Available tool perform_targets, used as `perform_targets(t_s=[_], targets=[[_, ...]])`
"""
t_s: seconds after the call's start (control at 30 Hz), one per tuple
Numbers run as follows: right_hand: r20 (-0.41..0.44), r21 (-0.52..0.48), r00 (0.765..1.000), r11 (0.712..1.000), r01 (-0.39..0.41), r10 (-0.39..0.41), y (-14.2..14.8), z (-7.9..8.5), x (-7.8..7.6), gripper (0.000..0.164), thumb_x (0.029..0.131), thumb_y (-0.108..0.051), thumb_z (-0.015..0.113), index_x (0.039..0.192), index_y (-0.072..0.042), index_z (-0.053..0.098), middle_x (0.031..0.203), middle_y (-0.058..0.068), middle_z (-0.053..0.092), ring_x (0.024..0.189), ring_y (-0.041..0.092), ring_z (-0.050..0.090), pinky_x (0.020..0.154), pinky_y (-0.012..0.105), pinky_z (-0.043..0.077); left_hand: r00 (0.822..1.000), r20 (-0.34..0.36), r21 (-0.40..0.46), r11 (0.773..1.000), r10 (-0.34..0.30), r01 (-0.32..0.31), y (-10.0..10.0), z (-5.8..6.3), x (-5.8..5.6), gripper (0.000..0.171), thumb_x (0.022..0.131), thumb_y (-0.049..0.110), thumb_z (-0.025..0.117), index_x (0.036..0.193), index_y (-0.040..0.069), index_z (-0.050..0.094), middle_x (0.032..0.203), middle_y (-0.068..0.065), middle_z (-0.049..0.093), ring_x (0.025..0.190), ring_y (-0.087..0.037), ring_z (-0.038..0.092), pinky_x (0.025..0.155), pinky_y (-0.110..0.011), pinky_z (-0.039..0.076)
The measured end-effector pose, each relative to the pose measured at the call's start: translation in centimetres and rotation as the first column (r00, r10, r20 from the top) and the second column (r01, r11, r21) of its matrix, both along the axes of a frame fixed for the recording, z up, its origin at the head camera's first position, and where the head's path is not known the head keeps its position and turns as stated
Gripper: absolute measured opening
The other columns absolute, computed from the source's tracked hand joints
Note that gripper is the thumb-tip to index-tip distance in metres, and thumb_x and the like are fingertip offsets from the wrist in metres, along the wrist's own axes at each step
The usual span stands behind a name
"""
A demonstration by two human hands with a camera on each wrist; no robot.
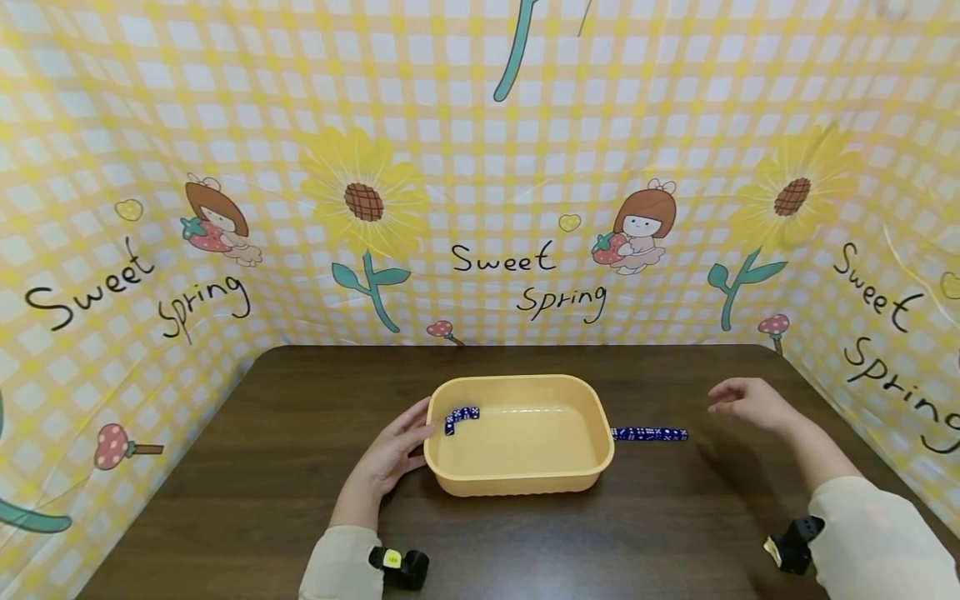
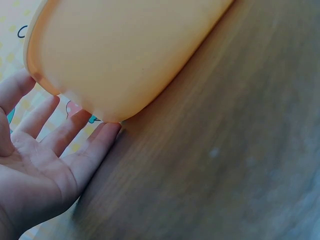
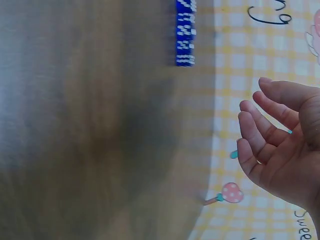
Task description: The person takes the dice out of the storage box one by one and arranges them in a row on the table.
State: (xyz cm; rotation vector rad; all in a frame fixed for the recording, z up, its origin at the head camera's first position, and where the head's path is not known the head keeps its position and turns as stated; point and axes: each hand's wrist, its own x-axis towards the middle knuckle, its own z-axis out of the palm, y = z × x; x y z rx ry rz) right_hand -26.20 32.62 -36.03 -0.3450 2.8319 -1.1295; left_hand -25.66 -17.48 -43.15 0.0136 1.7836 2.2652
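A yellow plastic basin (image 1: 517, 477) stands on the table. My left hand (image 1: 392, 450) is at its left end, fairly straight fingers (image 2: 67, 131) touching the outer wall and one fingertip at the rim. Inside the basin, near its left wall, lie several dark blue dice (image 1: 461, 415) with white pips. More blue dice (image 1: 649, 434) form a straight row on the table, running right from the basin's right wall. My right hand (image 1: 753, 404) hovers up and right of the row's end, its fingers loosely bent with nothing between them; the row's end (image 3: 185, 45) also shows in the right wrist view.
The dark brown wooden table (image 1: 300, 467) has rounded far corners. A yellow checked cloth (image 1: 495, 208) printed with flowers and figures hangs behind it and along both sides. Dark camera mounts (image 1: 405, 569) sit on both sleeves.
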Motion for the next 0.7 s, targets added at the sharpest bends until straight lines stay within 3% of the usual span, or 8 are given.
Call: perform_targets(t_s=[0.23,0.43,0.7], targets=[[-0.025,0.055,0.999,0.998,0.022,-0.021,-0.1,2.7,-0.5,0.034,0.080,-0.012,0.058,0.101,0.014,0.050,0.085,0.014,0.060,0.073,0.026,0.057,0.065,0.039,0.045,1.000,-0.001,0.002,1.000,-0.003,0.003,0.0,-0.1,-0.1,0.052,0.084,0.009,0.053,0.132,0.015,0.035,0.134,-0.011,0.033,0.114,-0.029,0.037,0.080,-0.047,0.038],[-0.044,0.036,0.999,0.999,0.026,-0.024,-1.1,4.7,-1.0,0.035,0.081,-0.013,0.058,0.103,0.013,0.050,0.088,0.016,0.059,0.075,0.025,0.057,0.068,0.042,0.045,1.000,0.002,0.003,1.000,-0.004,0.004,-0.1,-0.2,-0.2,0.053,0.084,0.010,0.054,0.133,0.016,0.035,0.134,-0.011,0.033,0.113,-0.028,0.038,0.079,-0.046,0.038],[-0.087,0.085,0.996,0.996,0.013,-0.006,-3.0,6.9,-2.2,0.037,0.082,-0.017,0.058,0.105,0.011,0.051,0.088,0.016,0.060,0.075,0.025,0.058,0.066,0.039,0.045,1.000,0.007,0.013,1.000,0.001,-0.001,0.0,-0.2,-0.2,0.053,0.084,0.009,0.053,0.133,0.016,0.034,0.134,-0.011,0.032,0.114,-0.029,0.037,0.078,-0.046,0.039]])
